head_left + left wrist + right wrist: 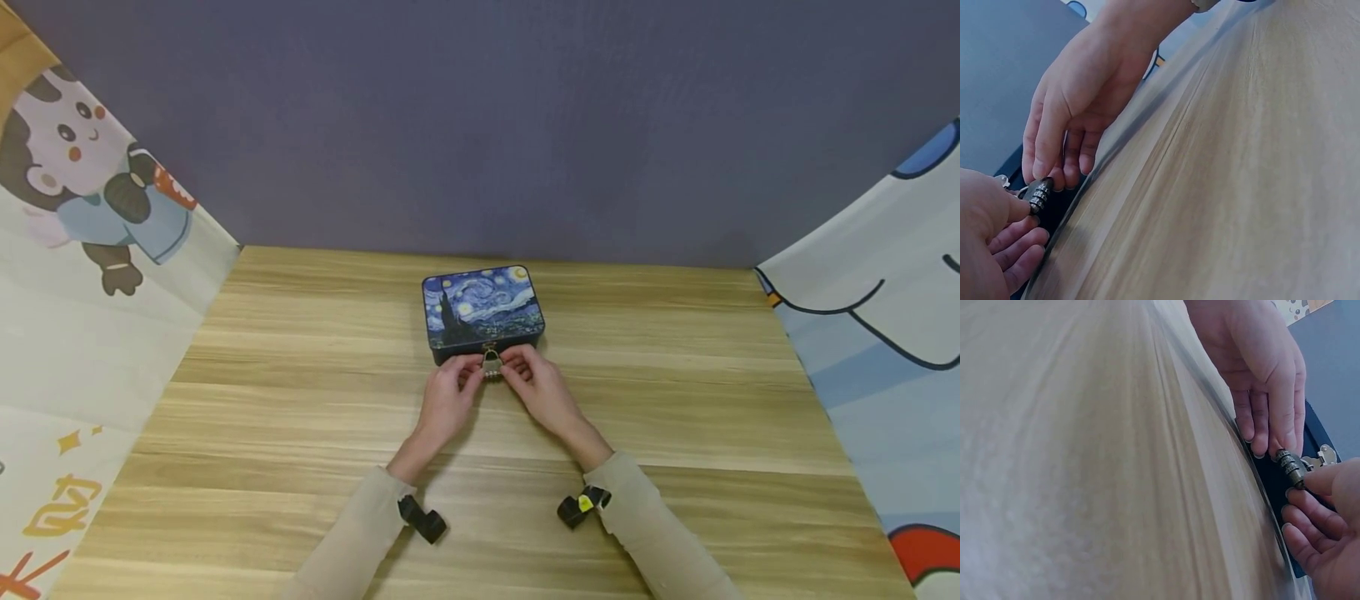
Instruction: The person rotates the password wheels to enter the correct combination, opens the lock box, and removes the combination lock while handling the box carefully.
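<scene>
A small brass-coloured combination padlock (pixel 492 365) hangs by its shackle at the front clasp (pixel 1327 454) of a box (pixel 480 304) with a swirling starry-night painting on its lid. My left hand (pixel 447 398) pinches the padlock from the left between thumb and fingers. From the other side my right hand (pixel 546 397) pinches it too. Number dials (pixel 1039 196) face outward between the two thumbs in the left wrist view. The box lid is down, and its dark front side (pixel 1282 481) is partly hidden behind both hands.
The box stands near the back of a wood-grain table (pixel 300 433). A plain dark blue-grey panel (pixel 480 133) rises behind it. Cartoon-printed panels stand at the left (pixel 90 275) and right (pixel 877 333). Black straps with small devices sit on both wrists.
</scene>
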### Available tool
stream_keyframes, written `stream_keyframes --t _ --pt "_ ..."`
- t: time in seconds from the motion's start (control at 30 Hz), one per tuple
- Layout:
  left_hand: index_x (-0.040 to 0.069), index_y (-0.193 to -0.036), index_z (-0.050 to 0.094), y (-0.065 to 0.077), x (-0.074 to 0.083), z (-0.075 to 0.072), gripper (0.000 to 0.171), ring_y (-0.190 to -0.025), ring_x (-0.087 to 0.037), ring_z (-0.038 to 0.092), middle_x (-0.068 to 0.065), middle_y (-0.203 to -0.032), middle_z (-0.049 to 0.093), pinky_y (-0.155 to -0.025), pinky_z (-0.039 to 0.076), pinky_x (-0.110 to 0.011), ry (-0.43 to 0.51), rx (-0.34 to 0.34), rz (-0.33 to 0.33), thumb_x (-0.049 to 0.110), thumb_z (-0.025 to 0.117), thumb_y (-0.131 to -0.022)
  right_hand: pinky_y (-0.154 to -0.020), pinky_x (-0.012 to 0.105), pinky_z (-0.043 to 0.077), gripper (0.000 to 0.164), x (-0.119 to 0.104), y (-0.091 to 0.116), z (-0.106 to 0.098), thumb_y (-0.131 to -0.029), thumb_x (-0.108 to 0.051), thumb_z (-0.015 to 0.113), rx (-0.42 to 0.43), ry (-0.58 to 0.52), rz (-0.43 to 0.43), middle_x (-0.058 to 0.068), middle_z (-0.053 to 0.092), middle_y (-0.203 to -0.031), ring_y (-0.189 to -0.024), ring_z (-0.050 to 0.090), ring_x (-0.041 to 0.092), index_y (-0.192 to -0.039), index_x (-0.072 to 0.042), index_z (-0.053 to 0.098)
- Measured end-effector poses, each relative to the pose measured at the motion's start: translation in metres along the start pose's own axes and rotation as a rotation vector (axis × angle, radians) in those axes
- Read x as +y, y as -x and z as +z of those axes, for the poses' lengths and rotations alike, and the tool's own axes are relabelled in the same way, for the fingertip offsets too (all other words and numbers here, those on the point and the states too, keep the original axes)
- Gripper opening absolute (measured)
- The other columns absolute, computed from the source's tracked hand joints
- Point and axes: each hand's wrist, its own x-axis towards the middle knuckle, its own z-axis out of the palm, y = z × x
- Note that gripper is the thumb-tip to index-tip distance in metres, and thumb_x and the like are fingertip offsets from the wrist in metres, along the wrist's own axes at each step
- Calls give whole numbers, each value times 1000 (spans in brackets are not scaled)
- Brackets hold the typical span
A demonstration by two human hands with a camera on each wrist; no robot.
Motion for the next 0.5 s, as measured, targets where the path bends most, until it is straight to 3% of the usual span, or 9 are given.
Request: stream_keyframes --t 0.27,0.5 --pt "-2 -115 73 1 0 0 18 -83 -24 72 -13 -97 73 -74 62 -32 9 17 -1 4 68 -99 -75 27 57 14 -1 -1 1 -101 -7 66 -5 -7 8 10 71 -98 -90 67 21 -115 -5 66" --pt "-1 -117 74 1 0 0 19 -86 -24 72 -13 -99 73 -77 63 -33 29 12 -47 5 67 -100 -76 28 58 10 -1 0 1 -101 -6 66 -10 -10 -12 8 72 -99 -89 67 19 -110 -6 71"
